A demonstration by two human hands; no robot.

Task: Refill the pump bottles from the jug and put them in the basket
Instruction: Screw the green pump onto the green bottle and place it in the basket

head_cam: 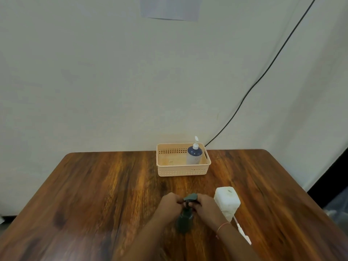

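A dark green pump bottle [185,221] stands on the wooden table [94,194] near the front. My left hand [170,205] and my right hand [205,206] both grip its pump top and neck from either side. A white jug [227,201] stands just right of my right hand. At the table's far edge sits a peach basket [180,171], and a blue-and-white pump bottle [194,154] stands upright in its right end. A white pump piece [243,232] lies on the table by my right forearm.
The table's back edge meets a pale wall. A black cable [263,76] runs down the wall to behind the basket. A dark area and a clear bag [337,208] lie past the table's right edge.
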